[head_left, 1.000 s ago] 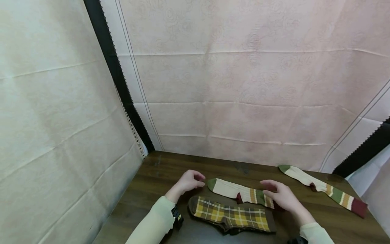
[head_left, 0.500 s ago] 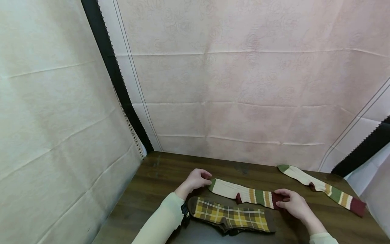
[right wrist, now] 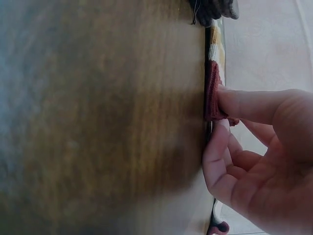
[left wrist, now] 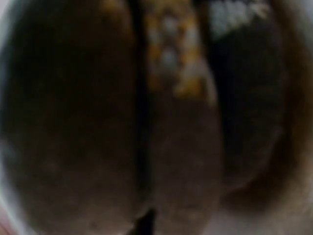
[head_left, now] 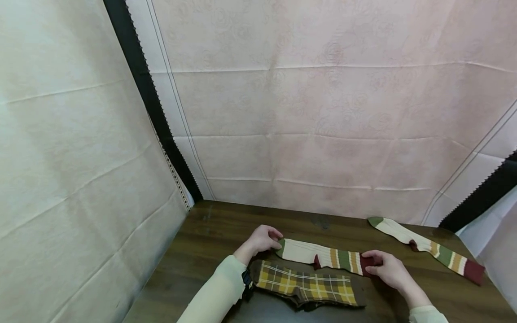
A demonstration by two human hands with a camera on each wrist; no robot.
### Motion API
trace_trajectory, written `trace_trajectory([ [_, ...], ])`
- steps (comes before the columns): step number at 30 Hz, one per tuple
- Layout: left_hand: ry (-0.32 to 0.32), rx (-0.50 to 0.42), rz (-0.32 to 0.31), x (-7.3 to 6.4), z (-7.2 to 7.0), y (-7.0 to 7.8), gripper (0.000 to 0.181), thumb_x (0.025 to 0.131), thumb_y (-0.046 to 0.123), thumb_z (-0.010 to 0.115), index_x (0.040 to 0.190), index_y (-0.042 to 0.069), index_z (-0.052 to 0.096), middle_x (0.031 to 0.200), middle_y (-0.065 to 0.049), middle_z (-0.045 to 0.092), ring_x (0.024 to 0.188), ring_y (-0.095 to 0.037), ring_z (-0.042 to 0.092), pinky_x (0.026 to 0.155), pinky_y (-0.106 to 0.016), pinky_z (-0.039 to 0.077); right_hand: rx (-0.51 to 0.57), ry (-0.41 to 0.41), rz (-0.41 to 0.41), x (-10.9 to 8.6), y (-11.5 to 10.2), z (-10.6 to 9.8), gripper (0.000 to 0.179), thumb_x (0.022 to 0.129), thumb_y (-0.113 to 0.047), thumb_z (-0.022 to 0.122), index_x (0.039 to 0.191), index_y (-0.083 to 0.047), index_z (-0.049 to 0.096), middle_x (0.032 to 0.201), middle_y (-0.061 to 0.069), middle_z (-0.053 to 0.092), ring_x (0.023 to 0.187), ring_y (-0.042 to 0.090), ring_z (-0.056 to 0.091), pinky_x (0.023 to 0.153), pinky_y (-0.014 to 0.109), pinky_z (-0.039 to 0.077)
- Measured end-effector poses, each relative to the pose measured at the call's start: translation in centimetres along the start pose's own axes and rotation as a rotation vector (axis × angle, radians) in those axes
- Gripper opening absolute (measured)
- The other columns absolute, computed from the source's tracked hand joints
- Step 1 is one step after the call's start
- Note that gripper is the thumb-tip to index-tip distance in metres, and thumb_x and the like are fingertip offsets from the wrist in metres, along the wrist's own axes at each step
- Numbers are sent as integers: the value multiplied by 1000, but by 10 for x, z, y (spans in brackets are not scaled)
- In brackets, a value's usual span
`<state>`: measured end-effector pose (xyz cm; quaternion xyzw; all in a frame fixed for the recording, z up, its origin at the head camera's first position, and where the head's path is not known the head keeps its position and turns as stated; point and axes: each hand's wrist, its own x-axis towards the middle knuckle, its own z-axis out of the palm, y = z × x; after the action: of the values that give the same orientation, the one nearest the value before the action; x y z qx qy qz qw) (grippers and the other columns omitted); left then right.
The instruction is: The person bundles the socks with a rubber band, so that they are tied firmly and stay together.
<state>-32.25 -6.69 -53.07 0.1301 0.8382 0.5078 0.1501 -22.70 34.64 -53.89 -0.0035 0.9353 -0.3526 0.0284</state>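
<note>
A cream sock [head_left: 303,252] with a green toe, maroon heel and striped leg lies flat across the table. My left hand [head_left: 261,240] pinches its green toe end between thumb and fingers. At the other end, my right hand [head_left: 387,269] grips the maroon cuff; the right wrist view shows the thumb on top of the cuff [right wrist: 212,93] and the fingers curled at its edge. Just in front lies a stacked pair of yellow-and-brown plaid socks [head_left: 304,283]. Blurred dark and plaid sock fabric [left wrist: 183,147] fills the left wrist view, which hides the left fingers.
A matching striped sock [head_left: 428,246] lies slantwise at the back right of the brown wooden table [head_left: 226,215]. Pale cloth [head_left: 323,112] hangs behind the table, and another cloth wall [head_left: 81,179] stands at the left.
My left hand has moved right onto the sock's toe. My right hand has slid right along the leg to the maroon cuff. The socks lie nearly where they were.
</note>
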Motion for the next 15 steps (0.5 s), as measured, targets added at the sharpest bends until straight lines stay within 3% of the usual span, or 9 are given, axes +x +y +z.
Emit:
trace_trajectory([
  [7, -13, 113, 37, 0, 2, 0, 16, 86, -2, 87, 100, 4, 81, 98, -10, 70, 85, -17, 60, 75, -36, 53, 1, -5, 18, 0, 0, 0, 32, 91, -6, 82, 122, -1, 74, 95, 4, 70, 88, 20, 60, 74, 39, 45],
  [15, -11, 142, 48, -1, 3, 1, 14, 84, -5, 86, 91, 3, 78, 87, -2, 66, 79, -16, 58, 72, -35, 51, 8, -11, 31, 2, -1, 0, 32, 92, -6, 80, 123, -3, 74, 96, 3, 70, 88, 20, 60, 75, 39, 45],
])
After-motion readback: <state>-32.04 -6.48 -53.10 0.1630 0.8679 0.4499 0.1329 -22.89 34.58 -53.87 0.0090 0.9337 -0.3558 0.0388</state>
